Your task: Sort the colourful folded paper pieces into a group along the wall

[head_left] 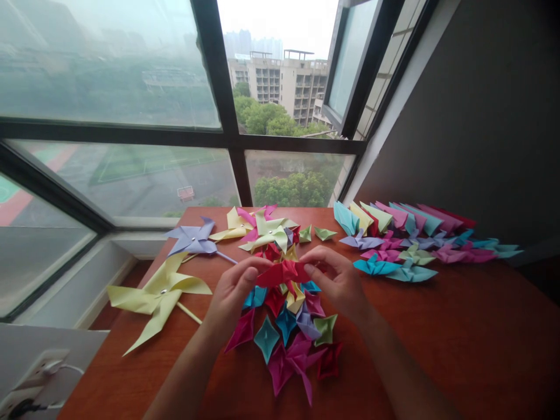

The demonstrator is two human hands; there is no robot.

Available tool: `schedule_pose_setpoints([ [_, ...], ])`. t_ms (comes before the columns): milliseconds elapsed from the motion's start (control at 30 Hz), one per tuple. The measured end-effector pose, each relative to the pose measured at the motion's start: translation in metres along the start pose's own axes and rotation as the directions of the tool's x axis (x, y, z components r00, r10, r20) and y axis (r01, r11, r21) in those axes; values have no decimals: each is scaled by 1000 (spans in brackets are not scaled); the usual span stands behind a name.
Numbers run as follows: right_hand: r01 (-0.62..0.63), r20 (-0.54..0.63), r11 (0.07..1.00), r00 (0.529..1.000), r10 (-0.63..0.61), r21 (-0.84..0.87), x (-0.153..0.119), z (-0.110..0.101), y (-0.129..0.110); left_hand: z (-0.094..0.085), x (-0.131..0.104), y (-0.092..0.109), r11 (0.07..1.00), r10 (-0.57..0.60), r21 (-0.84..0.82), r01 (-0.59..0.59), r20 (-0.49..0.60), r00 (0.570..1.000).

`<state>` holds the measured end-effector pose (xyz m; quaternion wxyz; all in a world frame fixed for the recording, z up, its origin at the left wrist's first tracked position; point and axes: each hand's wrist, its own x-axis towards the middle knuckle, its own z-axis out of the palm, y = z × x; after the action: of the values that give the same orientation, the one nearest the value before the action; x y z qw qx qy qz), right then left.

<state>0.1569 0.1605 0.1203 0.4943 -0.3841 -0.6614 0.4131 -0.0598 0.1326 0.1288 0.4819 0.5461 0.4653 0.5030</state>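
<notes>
Both bare forearms in from bottom edge, converging toward centre. Left hand (231,291) raised off the surface, fingers curled inward, thumb and fingertips pinched shut at its right side. Right hand (339,280) mirrored opposite, thumb on top, fingers curled under, pinched likewise. Fingertips of both hands close together, nearly meeting.

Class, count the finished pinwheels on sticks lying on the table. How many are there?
3 at least: a yellow pinwheel nearest the left edge, a purple pinwheel behind it, and a pale pinwheel at the back by the window. Others may be hidden in that back cluster.
</notes>
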Motion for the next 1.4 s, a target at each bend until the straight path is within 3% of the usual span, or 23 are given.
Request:
schedule_pose_setpoints([
  [100,-6,2,1000,1000,6,-2,-1,2,1,2,3,-1,969,22,246,-28,25,999],
  [167,-30,16,999,999,31,-23,0,2,2,4,4,-2,944,43,325,-59,55,998],
  [367,-47,144,979,987,76,-196,4,-4,2,5,4,-1,929,40,361,-79,114,993],
  [500,-61,245,985,964,99,-160,4,-6,-1,5,4,2,915,31,393,-96,168,985],
  [600,-186,317,982,934,166,34,3,-7,-4,2,3,2,965,-36,262,-21,211,977],
  [667,-308,341,927,913,224,214,1,-7,-5,1,1,2,991,-110,105,88,219,970],
  [767,-411,355,819,894,275,401,-2,-7,-4,1,-2,1,959,-221,-126,254,225,949],
  [867,-459,365,734,881,303,500,-3,-4,-2,4,-4,0,906,-268,-265,331,249,931],
  [1100,-518,328,655,855,401,551,-3,-1,2,8,-6,-6,850,-278,-389,355,241,930],
  [1400,-416,208,742,909,362,525,2,-1,6,6,-6,-7,783,-209,-529,327,271,940],
])
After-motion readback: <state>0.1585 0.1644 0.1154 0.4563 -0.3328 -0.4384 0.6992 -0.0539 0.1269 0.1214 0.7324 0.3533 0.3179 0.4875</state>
